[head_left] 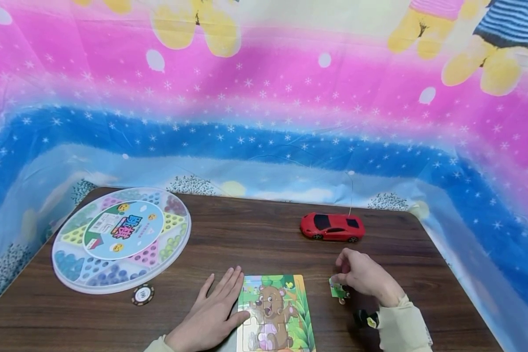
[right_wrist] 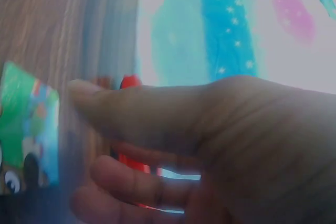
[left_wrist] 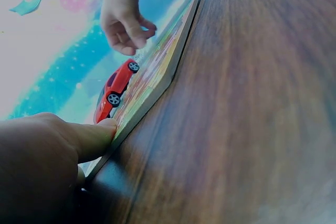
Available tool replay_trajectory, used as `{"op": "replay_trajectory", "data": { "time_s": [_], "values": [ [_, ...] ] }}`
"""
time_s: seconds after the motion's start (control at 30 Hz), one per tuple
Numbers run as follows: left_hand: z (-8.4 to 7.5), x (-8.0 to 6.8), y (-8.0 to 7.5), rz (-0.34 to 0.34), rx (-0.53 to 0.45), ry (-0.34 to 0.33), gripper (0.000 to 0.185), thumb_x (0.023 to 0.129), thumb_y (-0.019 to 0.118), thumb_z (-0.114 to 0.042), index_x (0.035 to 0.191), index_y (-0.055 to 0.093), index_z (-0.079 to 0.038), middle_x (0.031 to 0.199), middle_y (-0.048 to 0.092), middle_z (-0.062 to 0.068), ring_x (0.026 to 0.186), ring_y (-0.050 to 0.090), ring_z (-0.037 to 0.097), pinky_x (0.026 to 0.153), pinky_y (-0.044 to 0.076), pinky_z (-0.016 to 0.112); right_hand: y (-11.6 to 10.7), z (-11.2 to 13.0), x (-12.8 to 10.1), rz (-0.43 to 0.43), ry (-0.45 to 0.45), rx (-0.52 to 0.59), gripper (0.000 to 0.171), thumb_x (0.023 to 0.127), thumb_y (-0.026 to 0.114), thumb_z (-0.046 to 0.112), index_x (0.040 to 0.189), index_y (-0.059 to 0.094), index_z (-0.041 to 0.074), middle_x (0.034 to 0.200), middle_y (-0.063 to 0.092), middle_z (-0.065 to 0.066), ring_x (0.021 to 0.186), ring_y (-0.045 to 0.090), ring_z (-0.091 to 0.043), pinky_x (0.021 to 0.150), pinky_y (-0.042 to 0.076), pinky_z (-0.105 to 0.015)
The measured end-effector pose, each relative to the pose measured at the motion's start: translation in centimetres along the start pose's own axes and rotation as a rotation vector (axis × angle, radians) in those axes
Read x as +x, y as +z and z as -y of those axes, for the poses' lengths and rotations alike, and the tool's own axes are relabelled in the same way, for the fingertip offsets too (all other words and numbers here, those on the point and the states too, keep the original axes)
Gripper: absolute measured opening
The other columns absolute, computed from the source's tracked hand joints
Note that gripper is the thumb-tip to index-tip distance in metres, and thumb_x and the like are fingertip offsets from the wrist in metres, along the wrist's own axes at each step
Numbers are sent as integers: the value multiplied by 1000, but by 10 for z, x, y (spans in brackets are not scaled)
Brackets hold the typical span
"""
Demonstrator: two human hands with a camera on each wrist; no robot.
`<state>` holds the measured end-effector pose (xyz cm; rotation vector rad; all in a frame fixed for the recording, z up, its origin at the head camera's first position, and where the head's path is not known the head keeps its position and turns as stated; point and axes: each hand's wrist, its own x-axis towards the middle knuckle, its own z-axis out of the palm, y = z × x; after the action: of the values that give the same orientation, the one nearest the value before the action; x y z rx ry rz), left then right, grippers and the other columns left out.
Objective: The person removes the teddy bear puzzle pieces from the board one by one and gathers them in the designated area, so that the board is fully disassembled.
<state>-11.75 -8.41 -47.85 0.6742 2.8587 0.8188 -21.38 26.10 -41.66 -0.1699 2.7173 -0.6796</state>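
The puzzle piece (head_left: 339, 290), mostly green, lies on the wooden table (head_left: 255, 244) just to the right of the puzzle board (head_left: 275, 313), and we see our right hand (head_left: 364, 276) over it, fingers curled down around its near edge. In the head view the fingertips meet the piece, though we cannot tell for certain whether it is pinched or only touched. The right wrist view is blurred; there the piece (right_wrist: 29, 124) shows as a green and blue patch to the left of the hand (right_wrist: 210, 150), with the thumb stretched towards it.

Our left hand (head_left: 213, 313) lies flat on the table with straight fingers, holding nothing, its thumb and forefinger side against the left edge of the puzzle board. In the left wrist view the thumb (left_wrist: 89, 137) presses on the edge of the board (left_wrist: 157, 72), which lies flat on the wood. The board shows a brown bear among green leaves.

Behind the right hand, well apart from it, a red toy car (head_left: 332, 227) stands on the table. At the far left sits a round Chinese checkers set (head_left: 121, 239) under a clear lid, and just in front of it a small round chip (head_left: 143, 295). A cloth (head_left: 264, 98) in pink and blue with white stars hangs behind the table.
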Motion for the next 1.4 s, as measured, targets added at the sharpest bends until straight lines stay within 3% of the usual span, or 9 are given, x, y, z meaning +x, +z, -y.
{"op": "replay_trajectory", "data": {
  "time_s": [0.27,0.53,0.97,1.4],
  "values": [
    [1,1,1,-6,4,1,79,99,43,-55,154,23,-1,160,18,10,148,11,24,114,-1,54,5,16,-2,-56,-45,65,32,88,74,27,107,58,7,80,58,-3,64,52,-17,57,44,-32],
    [1,1,1,-15,8,2,79,99,43,-55,153,23,-1,160,19,10,148,11,24,114,-1,54,19,34,-1,-77,-128,101,28,89,73,26,105,59,9,72,56,-1,56,49,-16,52,41,-31],
    [1,1,0,11,-17,-3,80,99,43,-56,154,22,-2,161,17,11,148,11,25,113,-1,56,41,49,0,-8,-329,99,24,92,69,27,106,62,9,73,58,4,56,50,-12,49,44,-27],
    [1,1,-1,15,-20,-8,80,99,44,-55,154,22,-2,160,17,11,148,11,25,113,-1,56,57,57,2,43,-382,85,23,93,68,26,109,64,10,76,55,4,58,48,-11,50,42,-26]
  ]
}}
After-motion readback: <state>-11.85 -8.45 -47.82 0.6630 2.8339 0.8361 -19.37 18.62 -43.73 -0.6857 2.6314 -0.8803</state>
